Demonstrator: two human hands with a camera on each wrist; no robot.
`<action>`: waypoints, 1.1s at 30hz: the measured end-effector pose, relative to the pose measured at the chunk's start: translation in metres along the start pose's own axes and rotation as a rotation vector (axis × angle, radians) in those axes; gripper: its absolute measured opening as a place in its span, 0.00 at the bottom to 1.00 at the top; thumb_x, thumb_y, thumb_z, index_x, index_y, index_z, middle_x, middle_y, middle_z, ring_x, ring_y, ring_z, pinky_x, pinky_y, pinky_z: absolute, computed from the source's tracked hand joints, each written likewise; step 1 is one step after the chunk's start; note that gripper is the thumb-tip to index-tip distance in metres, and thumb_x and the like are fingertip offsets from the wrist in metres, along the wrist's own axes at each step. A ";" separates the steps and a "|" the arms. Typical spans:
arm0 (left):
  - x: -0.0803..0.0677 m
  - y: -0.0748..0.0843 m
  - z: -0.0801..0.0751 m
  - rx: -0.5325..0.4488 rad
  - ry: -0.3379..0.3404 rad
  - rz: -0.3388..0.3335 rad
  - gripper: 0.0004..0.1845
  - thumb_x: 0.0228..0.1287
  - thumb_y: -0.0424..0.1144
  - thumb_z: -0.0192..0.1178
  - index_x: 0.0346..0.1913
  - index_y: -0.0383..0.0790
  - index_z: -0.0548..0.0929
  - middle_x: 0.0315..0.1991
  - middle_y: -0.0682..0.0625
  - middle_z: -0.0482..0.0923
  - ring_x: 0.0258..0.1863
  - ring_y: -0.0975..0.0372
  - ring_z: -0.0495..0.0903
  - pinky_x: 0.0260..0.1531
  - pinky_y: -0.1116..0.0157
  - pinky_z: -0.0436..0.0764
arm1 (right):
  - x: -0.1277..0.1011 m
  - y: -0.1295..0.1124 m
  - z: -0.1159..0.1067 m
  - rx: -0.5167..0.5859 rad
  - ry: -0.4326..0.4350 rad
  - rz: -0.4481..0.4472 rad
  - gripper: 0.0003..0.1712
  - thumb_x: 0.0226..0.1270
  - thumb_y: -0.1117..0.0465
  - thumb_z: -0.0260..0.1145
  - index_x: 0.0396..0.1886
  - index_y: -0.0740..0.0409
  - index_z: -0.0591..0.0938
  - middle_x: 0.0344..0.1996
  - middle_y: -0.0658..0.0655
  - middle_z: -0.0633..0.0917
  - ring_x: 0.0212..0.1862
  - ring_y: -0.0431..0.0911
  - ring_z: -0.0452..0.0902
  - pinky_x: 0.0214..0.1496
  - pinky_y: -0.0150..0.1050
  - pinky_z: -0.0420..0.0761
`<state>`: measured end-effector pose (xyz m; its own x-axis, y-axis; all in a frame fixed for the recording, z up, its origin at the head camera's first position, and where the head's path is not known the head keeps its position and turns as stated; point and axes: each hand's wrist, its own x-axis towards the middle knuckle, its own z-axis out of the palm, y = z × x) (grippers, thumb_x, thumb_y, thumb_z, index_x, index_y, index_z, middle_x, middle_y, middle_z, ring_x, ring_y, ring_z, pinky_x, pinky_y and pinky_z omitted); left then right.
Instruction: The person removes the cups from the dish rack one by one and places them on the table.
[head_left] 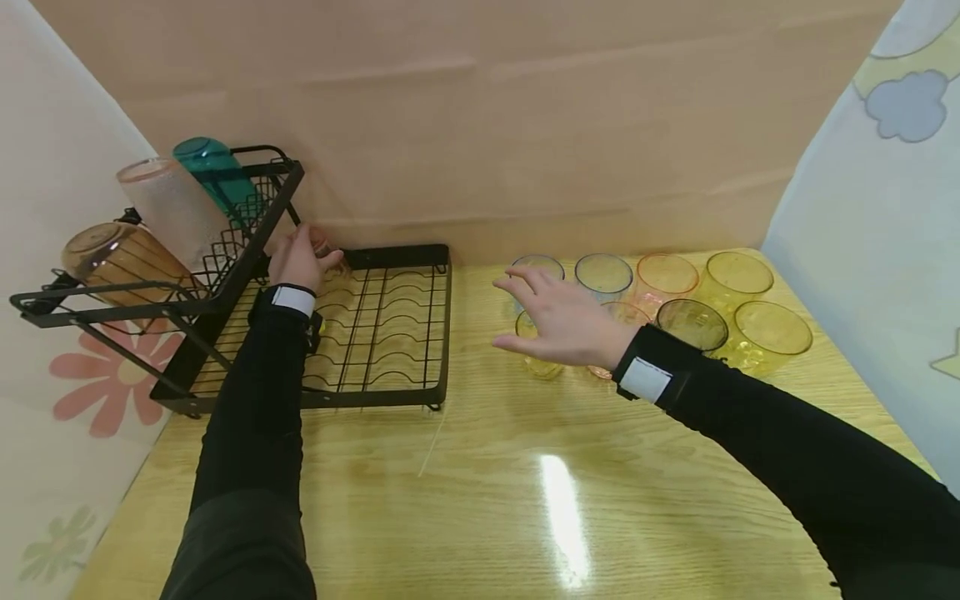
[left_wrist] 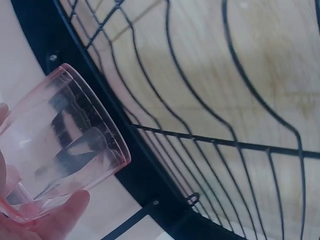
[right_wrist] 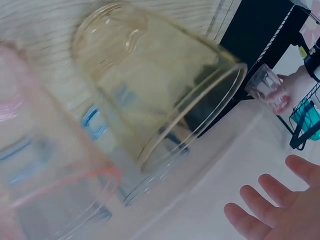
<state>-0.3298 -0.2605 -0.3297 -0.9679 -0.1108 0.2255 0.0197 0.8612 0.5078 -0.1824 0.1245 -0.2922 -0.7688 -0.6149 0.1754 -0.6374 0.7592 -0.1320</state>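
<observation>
My left hand (head_left: 303,257) grips a clear pink cup (left_wrist: 57,150) by its base, held tilted just over the back left corner of the black wire rack's lower tier (head_left: 390,321). In the head view the hand mostly hides that cup. My right hand (head_left: 528,312) hovers open with spread fingers (right_wrist: 272,210) over a small yellow cup (head_left: 537,360) at the front of a group of cups, touching nothing. The right wrist view shows that yellow cup (right_wrist: 160,90) close up beside a pink-rimmed cup (right_wrist: 50,195).
The rack's raised upper tier (head_left: 150,292) carries an amber cup (head_left: 120,262), a frosted cup (head_left: 176,208) and a teal cup (head_left: 217,177), all tilted. Several more clear, pink, yellow and grey cups (head_left: 693,325) stand upright on the wooden table (head_left: 525,500). Walls close three sides.
</observation>
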 end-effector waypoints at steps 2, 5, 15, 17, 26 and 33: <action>-0.001 0.004 -0.004 0.032 0.004 0.010 0.23 0.66 0.46 0.64 0.55 0.35 0.71 0.45 0.36 0.73 0.42 0.42 0.73 0.43 0.47 0.70 | 0.005 -0.002 0.004 -0.008 -0.004 -0.011 0.45 0.65 0.32 0.57 0.72 0.57 0.64 0.68 0.64 0.64 0.67 0.59 0.62 0.61 0.54 0.70; -0.004 0.010 -0.007 0.066 0.007 0.039 0.27 0.66 0.48 0.64 0.58 0.34 0.70 0.43 0.35 0.74 0.41 0.42 0.74 0.42 0.48 0.72 | 0.010 -0.005 0.009 -0.011 -0.018 -0.013 0.46 0.66 0.31 0.56 0.72 0.57 0.64 0.68 0.64 0.65 0.67 0.59 0.62 0.63 0.54 0.68; -0.011 0.031 -0.016 0.092 -0.006 0.172 0.29 0.66 0.52 0.63 0.61 0.38 0.68 0.40 0.33 0.80 0.47 0.41 0.76 0.45 0.45 0.73 | 0.021 -0.015 0.019 -0.020 -0.087 0.024 0.48 0.65 0.28 0.52 0.74 0.54 0.61 0.70 0.63 0.62 0.68 0.59 0.60 0.59 0.55 0.71; -0.014 0.035 -0.018 0.084 -0.009 0.188 0.30 0.65 0.53 0.63 0.61 0.40 0.68 0.42 0.32 0.78 0.46 0.41 0.76 0.44 0.45 0.73 | 0.022 -0.017 0.021 -0.022 -0.092 0.032 0.48 0.65 0.28 0.52 0.74 0.53 0.61 0.71 0.63 0.61 0.69 0.60 0.60 0.59 0.55 0.71; -0.044 0.055 -0.021 -0.073 -0.065 0.238 0.31 0.66 0.54 0.61 0.64 0.40 0.68 0.54 0.32 0.69 0.48 0.41 0.72 0.44 0.43 0.72 | 0.027 -0.034 0.035 0.202 -0.089 0.128 0.48 0.67 0.30 0.51 0.76 0.55 0.58 0.72 0.60 0.60 0.71 0.57 0.55 0.58 0.55 0.72; -0.073 0.065 -0.012 -0.376 -0.174 0.233 0.36 0.66 0.51 0.62 0.69 0.36 0.61 0.66 0.38 0.66 0.65 0.47 0.67 0.60 0.50 0.68 | 0.034 -0.048 0.047 0.472 -0.002 0.244 0.48 0.69 0.30 0.49 0.76 0.57 0.55 0.73 0.61 0.57 0.72 0.58 0.54 0.65 0.60 0.62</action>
<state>-0.2544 -0.2025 -0.3032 -0.9538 0.1765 0.2430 0.2997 0.6102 0.7333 -0.1806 0.0572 -0.3260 -0.8973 -0.4335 0.0828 -0.3938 0.7017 -0.5938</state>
